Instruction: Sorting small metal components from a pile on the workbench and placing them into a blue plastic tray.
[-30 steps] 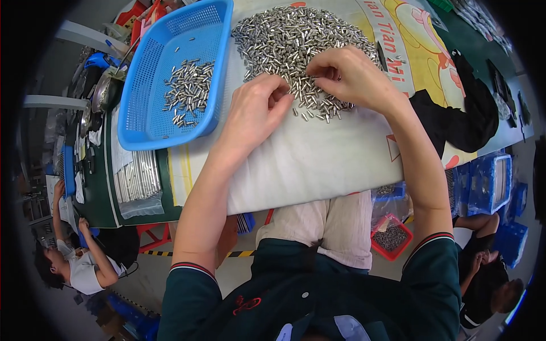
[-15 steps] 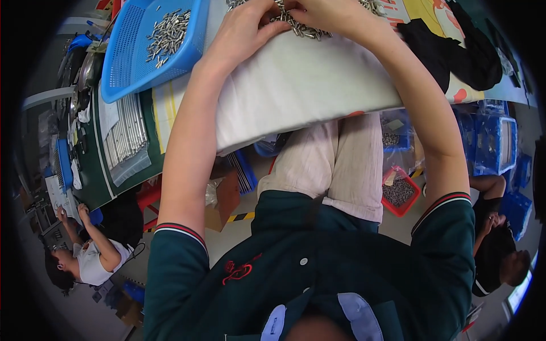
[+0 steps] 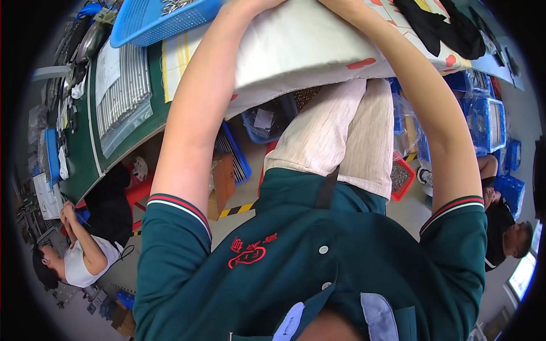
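My left hand and my right hand reach over the white cloth on the table. Both are cut off by the upper edge of the head view, so their fingers are hidden and I cannot see whether they hold anything. Left of my left forearm stands a blue perforated plastic basket. Small shiny metal pins lie in it, only partly in view.
Bagged metal rods lie on the green table at left. Black cloth rests right of my right forearm. Below the table are a red bin of small parts and blue crates. Other people sit at both sides.
The view has shifted, so the table stands higher in the picture. The pile of metal pins that my fingers were in has left the view, as have my fingers.
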Motion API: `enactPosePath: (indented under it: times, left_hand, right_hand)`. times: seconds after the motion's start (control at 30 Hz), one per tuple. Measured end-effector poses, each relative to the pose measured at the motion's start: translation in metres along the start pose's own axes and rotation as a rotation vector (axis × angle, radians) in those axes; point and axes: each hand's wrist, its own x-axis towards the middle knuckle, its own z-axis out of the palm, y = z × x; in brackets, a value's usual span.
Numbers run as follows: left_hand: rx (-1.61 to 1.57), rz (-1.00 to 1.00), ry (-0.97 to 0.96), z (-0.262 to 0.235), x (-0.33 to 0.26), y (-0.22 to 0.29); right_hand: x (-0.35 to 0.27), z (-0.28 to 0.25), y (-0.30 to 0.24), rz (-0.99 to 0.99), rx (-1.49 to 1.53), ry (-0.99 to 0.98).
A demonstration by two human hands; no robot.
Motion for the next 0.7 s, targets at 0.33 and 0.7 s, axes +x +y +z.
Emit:
enactPosePath:
  times: [0.33, 0.7]
  left_hand:
    - [0.420, 0.044, 0.138, 0.004, -0.002, -0.017]
    - [0.408, 0.050, 0.112, 0.002, -0.002, -0.017]
  right_hand:
    - [0.001, 0.008, -0.012, 0.005, -0.052, 0.012]
    - [0.001, 0.009, -0.011, -0.006, -0.089, 0.020]
